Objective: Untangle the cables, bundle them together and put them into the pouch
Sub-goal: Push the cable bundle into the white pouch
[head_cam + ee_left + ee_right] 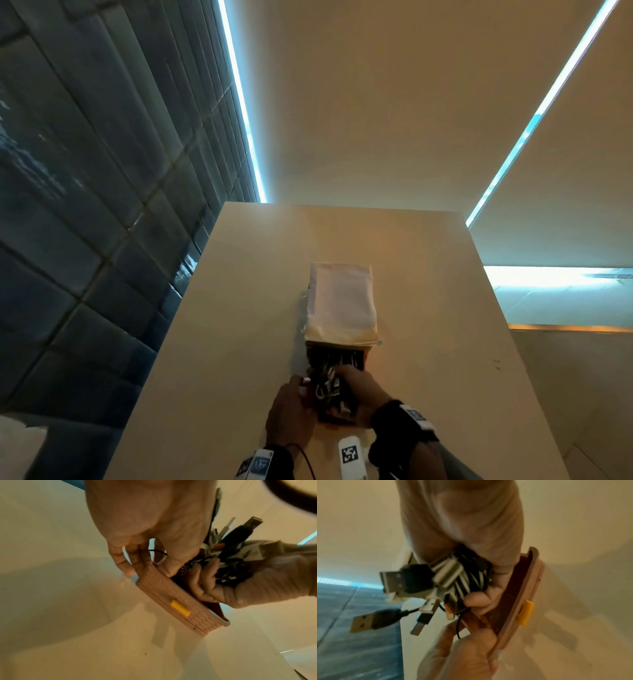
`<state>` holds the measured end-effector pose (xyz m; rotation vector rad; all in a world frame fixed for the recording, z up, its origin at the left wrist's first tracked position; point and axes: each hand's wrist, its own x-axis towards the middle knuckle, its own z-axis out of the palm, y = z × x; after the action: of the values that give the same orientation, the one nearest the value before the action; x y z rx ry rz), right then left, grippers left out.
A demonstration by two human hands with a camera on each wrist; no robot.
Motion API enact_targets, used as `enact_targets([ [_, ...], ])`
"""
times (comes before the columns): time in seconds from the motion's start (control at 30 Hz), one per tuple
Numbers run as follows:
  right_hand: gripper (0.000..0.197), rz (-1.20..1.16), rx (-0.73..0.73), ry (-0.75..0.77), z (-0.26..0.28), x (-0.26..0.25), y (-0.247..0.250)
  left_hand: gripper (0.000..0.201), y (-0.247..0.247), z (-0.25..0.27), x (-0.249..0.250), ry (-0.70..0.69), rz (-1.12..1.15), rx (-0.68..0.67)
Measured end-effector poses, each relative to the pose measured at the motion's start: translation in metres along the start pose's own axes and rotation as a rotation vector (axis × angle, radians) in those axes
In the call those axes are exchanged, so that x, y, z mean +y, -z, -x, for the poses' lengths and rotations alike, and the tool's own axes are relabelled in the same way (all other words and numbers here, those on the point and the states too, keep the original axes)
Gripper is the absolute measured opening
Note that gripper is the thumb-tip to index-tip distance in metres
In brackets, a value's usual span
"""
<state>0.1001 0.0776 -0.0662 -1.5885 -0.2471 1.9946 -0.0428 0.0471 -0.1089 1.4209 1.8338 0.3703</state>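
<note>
The cable bundle (453, 577) is gripped in the curled right hand (363, 387) at the pouch (180, 604) mouth, near the table's (239, 342) front edge; the pouch rim is pinched by the left hand (291, 414).

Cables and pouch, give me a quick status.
Right hand grips cable bundle at pouch mouth. Left hand holds pouch open. Plugs sticking out, not yet in.

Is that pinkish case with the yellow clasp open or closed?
Open: the pinkish case with yellow clasp shows its dark red inside, and the cable bundle is partly in.
</note>
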Motion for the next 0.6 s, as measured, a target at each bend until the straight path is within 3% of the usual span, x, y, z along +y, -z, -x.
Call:
enact_targets([
  [0.1, 0.029, 0.147, 0.217, 0.124, -0.008, 0.002, -0.008, 0.017, 0.002, 0.001, -0.001, -0.021, 0.043, 0.011],
  [0.23, 0.030, 0.297, 0.302, 0.253, -0.014, 0.010, -0.012, 0.020, 0.004, 0.001, 0.001, -0.045, 0.070, -0.035],
  [0.33, 0.043, 0.467, 0.264, 0.414, -0.014, 0.012, -0.010, 0.033, 0.005, 0.002, -0.001, -0.091, 0.039, 0.008],
  [0.4, 0.067, 0.541, 0.267, 0.527, -0.017, 0.012, -0.009, 0.038, 0.005, 0.004, -0.002, -0.116, -0.035, 0.080],
  [0.5, 0.093, 0.654, 0.259, 0.473, -0.035, 0.018, 0.002, 0.039, 0.005, 0.010, -0.001, -0.133, -0.050, 0.133],
  [0.6, 0.068, 0.730, 0.185, 0.432, -0.002, 0.004, -0.004, 0.035, 0.002, 0.013, -0.001, -0.151, -0.126, 0.149],
])
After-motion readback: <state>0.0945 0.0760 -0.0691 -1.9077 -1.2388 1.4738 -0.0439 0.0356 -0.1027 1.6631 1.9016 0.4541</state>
